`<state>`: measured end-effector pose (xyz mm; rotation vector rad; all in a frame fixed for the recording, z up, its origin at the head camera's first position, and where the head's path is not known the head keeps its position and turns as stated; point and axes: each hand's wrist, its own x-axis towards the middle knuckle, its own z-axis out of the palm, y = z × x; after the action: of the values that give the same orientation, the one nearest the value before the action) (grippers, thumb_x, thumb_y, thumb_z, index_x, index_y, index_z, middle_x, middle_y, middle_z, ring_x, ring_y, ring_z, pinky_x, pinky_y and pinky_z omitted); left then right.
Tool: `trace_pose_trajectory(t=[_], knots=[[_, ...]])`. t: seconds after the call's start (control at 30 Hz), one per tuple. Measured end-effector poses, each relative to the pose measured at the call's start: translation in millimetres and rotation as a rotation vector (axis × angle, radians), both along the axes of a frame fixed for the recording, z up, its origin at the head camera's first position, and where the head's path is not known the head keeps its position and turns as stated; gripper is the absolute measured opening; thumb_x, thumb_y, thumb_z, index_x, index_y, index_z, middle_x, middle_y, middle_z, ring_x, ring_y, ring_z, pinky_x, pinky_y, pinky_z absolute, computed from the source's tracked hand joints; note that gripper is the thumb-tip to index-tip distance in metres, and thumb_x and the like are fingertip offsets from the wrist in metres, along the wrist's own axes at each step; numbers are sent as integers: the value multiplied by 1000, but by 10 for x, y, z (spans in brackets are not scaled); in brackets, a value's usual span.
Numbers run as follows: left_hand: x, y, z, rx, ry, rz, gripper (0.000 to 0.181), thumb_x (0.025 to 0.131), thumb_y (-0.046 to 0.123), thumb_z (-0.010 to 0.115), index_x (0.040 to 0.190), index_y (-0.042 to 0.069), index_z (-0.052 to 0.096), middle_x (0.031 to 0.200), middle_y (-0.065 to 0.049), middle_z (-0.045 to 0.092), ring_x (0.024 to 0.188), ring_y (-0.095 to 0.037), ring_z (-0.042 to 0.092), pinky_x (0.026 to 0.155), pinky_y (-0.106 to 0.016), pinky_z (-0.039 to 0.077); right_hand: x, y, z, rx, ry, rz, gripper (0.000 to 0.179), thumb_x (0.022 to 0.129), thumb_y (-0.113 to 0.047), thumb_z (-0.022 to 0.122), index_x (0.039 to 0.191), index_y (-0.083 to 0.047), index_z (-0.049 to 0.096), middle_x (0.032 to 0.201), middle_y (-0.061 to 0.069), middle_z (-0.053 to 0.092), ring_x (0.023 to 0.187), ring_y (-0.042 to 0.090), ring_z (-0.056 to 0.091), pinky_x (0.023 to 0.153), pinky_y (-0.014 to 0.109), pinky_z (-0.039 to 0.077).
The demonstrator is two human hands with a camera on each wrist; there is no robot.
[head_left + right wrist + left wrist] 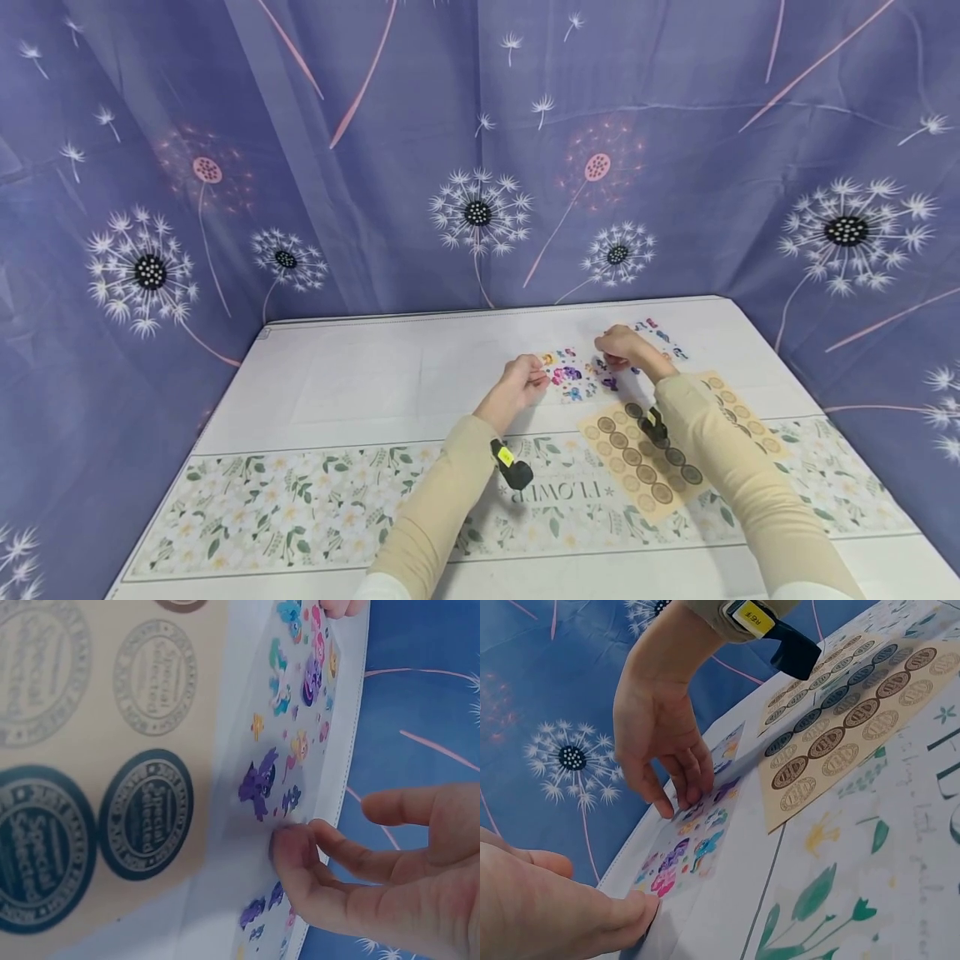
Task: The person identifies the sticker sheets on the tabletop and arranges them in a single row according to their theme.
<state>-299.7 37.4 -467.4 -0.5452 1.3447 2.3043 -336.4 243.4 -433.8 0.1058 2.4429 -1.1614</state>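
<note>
- On the head feed I had a white surface (360, 383), a floral band (300, 508) running from its left edge to its right, and a blue dandelion curtain (375, 233) behind and on both sides. The clear sticker sheet (564, 385) lay near the far edge, right of centre, my left hand (517, 383) pinching its left edge. Tan label paper (632, 457) overlapped the band under the right forearm.
- The left wrist feed showed my right hand (664, 742) over the sheet, fingers pointing down.
- On the right wrist feed, thumb and finger met narrowly on the sheet, beside the surface's stitched far edge.
</note>
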Motion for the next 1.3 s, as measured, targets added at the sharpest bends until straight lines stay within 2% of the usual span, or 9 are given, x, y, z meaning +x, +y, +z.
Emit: trace_pose_trajectory(t=[0.17,0.23,0.27,0.53,0.67,0.77,0.93,1.07,1.3], knots=[[-789,138,-1135,-50,-7,-8,35,78,0,54,112,-9,60,108,-27,59,104,-38,62,91,-38,59,4,29,-32,-18,-19,-4,30,86,-7,36,59,-18,29,50,-5,33,48,11,28,48,23,30],[-1056,188,-1519,-39,-11,-13,30,75,1,57,103,-6,63,106,-26,60,102,-37,62,89,-38,59,3,36,-40,-10,-14,-1,27,85,-7,36,60,-16,31,49,-5,34,47,10,28,46,22,28],[-1092,206,-1571,-49,-12,-10,27,73,2,57,98,-5,63,104,-24,61,100,-35,63,87,-37,60,1,38,-44,-10,-13,0,26,85,-7,36,61,-16,33,50,-4,35,46,10,29,46,22,28],[-586,162,-945,-102,108,-36,20,77,0,57,93,-7,63,96,-23,64,90,-31,65,83,-32,61,1,48,-62,-40,-22,-31,18,86,-8,39,69,-13,39,55,-5,44,51,9,36,50,20,35],[-104,81,-276,-211,139,-103,25,79,-2,55,102,-9,65,80,-9,62,73,-16,60,81,-26,60,0,50,-79,-32,-29,-40,30,89,-7,44,61,-15,39,55,-5,42,52,8,37,51,19,35],[80,74,-47,-297,154,-143,31,83,-2,53,111,-8,65,72,-1,58,65,-8,53,79,-22,58,21,38,-72,-26,-31,-45,31,90,-8,48,60,-14,41,55,-4,44,53,9,39,50,20,36],[151,71,22,-312,163,-162,33,88,0,50,118,-10,60,97,-19,70,85,-22,69,89,-29,59,67,7,-53,-63,-62,-23,22,92,-8,47,70,-5,50,60,0,52,58,11,50,54,23,45],[135,65,9,-220,151,-137,36,91,0,50,125,-13,54,124,-33,59,113,-39,61,100,-41,54,51,18,-84,-106,-53,-30,15,91,-7,49,82,2,56,63,1,56,60,11,59,59,25,55],[113,21,-14,-244,152,-86,35,89,-3,55,124,-8,58,114,-27,63,100,-30,67,93,-37,58,-60,96,-194,-244,-67,-29,12,88,-7,59,89,5,58,63,2,58,56,11,62,64,26,62]])
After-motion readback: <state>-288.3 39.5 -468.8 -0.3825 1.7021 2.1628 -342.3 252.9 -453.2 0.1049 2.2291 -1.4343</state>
